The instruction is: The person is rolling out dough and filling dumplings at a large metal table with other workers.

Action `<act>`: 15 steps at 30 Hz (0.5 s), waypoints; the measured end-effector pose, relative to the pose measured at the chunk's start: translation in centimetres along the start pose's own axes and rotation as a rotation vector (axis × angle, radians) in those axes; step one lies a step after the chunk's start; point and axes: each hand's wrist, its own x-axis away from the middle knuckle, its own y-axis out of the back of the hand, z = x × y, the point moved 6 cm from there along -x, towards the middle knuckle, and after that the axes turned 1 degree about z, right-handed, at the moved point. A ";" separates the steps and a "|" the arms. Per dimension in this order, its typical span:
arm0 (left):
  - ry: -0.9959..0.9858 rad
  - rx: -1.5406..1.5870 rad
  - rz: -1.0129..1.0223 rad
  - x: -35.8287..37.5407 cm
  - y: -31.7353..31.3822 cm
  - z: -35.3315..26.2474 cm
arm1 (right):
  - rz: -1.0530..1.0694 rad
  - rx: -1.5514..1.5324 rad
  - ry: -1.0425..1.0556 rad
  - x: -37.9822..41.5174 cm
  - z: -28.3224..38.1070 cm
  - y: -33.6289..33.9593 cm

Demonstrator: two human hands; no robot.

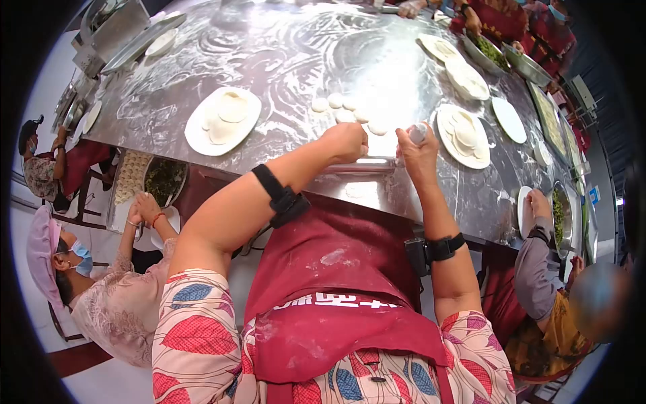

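My left hand (347,142) is closed over the near edge of the floury metal table, its fingers curled inward; whatever they hold is hidden. My right hand (418,153) is wrapped round a rolling pin (418,133), whose pale grey rounded end shows beside the thumb. Just beyond my left hand lie several small flattened dough pieces (335,101). To the left, a white oval plate (195,135) carries stacked round dough wrappers (232,108). Another oval plate (447,121), right of my right hand, bears more wrappers (465,132).
Flour streaks the metal table (289,60). More plates (509,120) and bowls of chopped green filling (490,52) stand at the right. Co-workers sit close on both sides; the left one (114,303) has a tray of dumplings (128,176) and a filling bowl (165,180) nearby.
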 end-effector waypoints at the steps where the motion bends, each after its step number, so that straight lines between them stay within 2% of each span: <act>1: -0.018 0.016 -0.006 -0.4 0.0 0.1 | 0.006 0.017 0.011 0.3 0.2 0.2; 3: -0.116 0.031 0.025 0.1 -0.4 0.1 | 0.018 -0.003 0.017 2.0 0.2 0.9; 5: -0.060 -0.045 -0.067 0.9 -0.1 0.5 | 0.008 -0.022 -0.031 5.2 0.5 1.8; 6: 0.059 0.061 -0.053 1.5 0.3 0.9 | 0.014 -0.089 -0.045 6.2 0.5 1.8; 7: 0.054 0.091 -0.051 1.5 0.5 1.2 | 0.013 -0.159 -0.068 6.8 0.2 1.8; 9: 0.041 0.148 -0.004 1.8 -0.1 1.5 | -0.007 -0.055 -0.051 4.6 0.0 1.5; 12: 0.056 0.029 -0.004 0.0 0.1 1.0 | -0.007 -0.022 -0.009 0.1 0.2 0.0; 14: 0.070 0.039 0.041 -0.7 0.0 1.1 | 0.005 -0.025 -0.003 -0.3 -0.1 -0.2; 15: 0.013 0.021 0.049 -0.7 0.1 0.8 | 0.005 -0.015 0.006 0.4 0.0 0.2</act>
